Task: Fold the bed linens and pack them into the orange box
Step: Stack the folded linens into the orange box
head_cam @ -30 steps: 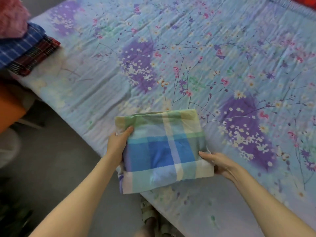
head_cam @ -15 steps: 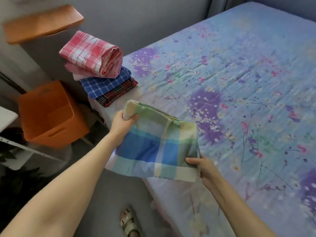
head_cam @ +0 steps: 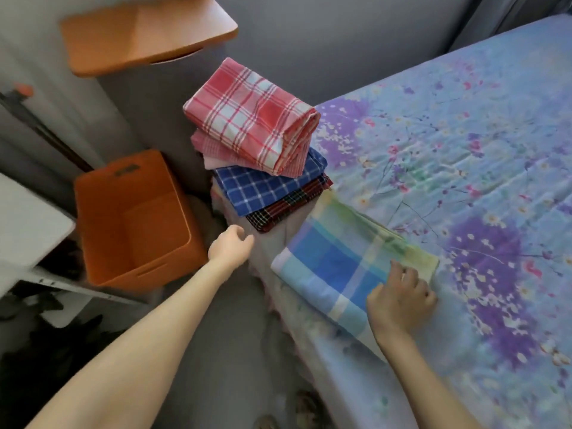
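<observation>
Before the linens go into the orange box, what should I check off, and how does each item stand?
1. Orange box open on top, nothing visible inside: ok.
2. Blue-green plaid linen folded and lying flat on the bed: ok.
3. Left hand free, holding nothing: ok.
4. Right hand has a grip on the plaid linen: not ok, it only rests on top.
5. Stack of folded linens steady at the bed corner: cannot tell; the red plaid piece on top sits tilted.
</observation>
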